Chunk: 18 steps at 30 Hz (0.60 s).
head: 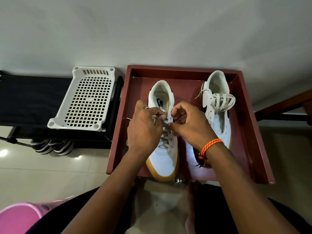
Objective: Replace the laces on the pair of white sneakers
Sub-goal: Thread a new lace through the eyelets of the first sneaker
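White perforated plastic basket [87, 100] sits upside down on a dark low rack [30, 102] left of the red-brown tray [244, 115], just beside its left wall. Under the rack, a pair of striped dark/white shoes [50, 146] on the tiled floor. Pink plastic tub [18, 217] at bottom-left corner. Nothing lies betw the hands and the shoe they work on; the right forearm w/ orange braided bracelet [211, 146] crosses over the toe of the right-side sneaker and hides most of it.

Count: 2 white sneakers w/ gum soles, both inside the tray, side by side but apart; 1 tray, 1 basket, 1 tub, 2 hands.

Left sneaker [164, 156]: long axis runs near to far, toe toward the person, heel opening toward the wall, toe over the tray's near edge. Right sneaker [217, 105]: same way, angled a bit, set further back; loose white lace [222, 100] bunched over its tongue.

Left hand [145, 129]: fingers curled, pinching the pale lace [166, 138] at the upper eyelets of the left sneaker. Right hand [189, 122]: fingers curled in too, thumb and fingertips pinching the lace at the same eyelets, hands nearly touching
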{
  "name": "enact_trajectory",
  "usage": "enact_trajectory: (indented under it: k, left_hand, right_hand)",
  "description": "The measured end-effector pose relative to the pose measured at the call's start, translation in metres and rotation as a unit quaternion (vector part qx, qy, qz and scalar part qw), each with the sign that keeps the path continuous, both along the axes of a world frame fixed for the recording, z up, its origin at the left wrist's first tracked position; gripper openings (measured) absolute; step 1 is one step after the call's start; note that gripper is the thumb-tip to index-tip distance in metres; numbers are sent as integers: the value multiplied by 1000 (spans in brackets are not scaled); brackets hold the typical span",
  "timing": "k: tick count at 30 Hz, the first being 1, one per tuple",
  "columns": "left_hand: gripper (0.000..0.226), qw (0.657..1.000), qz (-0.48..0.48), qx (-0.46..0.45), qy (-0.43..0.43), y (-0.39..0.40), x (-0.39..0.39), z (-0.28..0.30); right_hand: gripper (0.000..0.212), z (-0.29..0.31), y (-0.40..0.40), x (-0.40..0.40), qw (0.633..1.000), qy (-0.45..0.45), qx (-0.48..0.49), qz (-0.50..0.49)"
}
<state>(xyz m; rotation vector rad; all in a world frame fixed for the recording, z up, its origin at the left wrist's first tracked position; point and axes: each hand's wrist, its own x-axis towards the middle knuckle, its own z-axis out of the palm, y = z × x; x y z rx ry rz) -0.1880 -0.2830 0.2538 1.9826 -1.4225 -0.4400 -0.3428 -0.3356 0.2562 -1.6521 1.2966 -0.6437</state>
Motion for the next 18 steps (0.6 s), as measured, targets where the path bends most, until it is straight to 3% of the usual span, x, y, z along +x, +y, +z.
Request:
enact_trajectory:
  k: [9,18]
  left_hand:
    - [13,1000,14,2,15,-1,-6,-4]
    - [4,982,29,22,184,-5,-7,-11]
  right_hand:
    - [32,0,1,-1,1000,15,12,-9]
    - [30,-2,0,-3,1000,-3,18,-8]
